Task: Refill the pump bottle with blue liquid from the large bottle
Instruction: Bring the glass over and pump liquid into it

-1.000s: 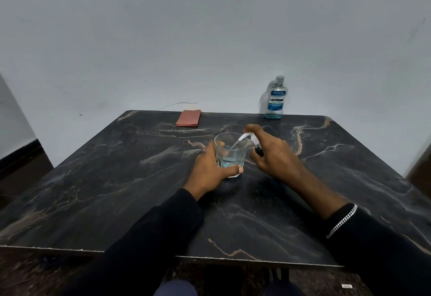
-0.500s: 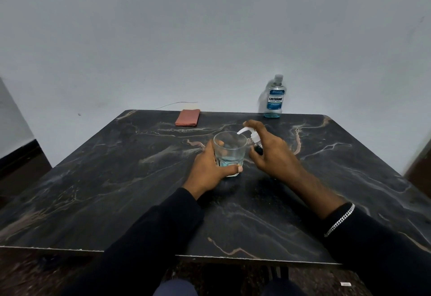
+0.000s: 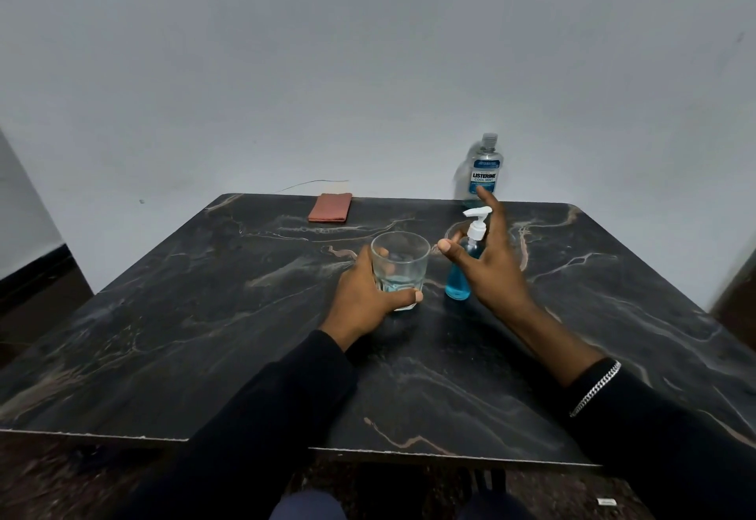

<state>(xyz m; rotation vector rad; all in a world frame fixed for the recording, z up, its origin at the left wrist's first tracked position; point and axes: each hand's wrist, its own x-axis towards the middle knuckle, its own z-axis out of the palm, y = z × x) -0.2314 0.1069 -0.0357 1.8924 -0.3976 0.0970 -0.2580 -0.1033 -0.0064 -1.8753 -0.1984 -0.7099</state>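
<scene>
A small pump bottle with blue liquid and a white pump head stands upright on the dark marble table. My right hand is just right of it, fingers spread, not gripping it. My left hand is wrapped around a clear glass holding a little blue liquid, left of the pump bottle. The large mouthwash bottle, capped and part full of blue liquid, stands at the table's far edge against the wall.
A folded reddish cloth lies at the far edge of the table, left of centre. A thin wire runs along the wall behind it. The table's near edge crosses in front of my sleeves.
My right hand was pressing the pump head over the glass; it has let go and opened, and the pump bottle stands free beside the glass. The left hand kept hold of the glass.
</scene>
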